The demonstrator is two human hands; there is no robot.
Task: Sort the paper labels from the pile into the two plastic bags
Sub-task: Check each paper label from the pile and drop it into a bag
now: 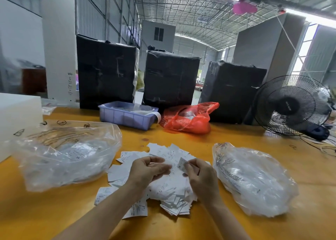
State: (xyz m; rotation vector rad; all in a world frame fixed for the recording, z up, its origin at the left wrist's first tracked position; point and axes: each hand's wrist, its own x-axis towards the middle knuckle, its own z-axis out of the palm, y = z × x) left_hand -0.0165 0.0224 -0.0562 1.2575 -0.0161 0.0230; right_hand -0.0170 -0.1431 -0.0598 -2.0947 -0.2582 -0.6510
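Right hand (201, 176) pinches one paper label (182, 164), print too small to read; left hand (147, 170) curls round another label (157, 163). Both over the label pile (163, 190) on the tabletop (236, 136), between left clear bag (65, 154), "XS" tag visible inside, and right clear bag (252, 179).

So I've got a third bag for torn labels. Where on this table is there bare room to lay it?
Bare tabletop lies between the red bag, the right clear bag and the fan. The near left corner, below the left clear bag, is also free. The middle is crowded: the label pile and both hands, left and right.
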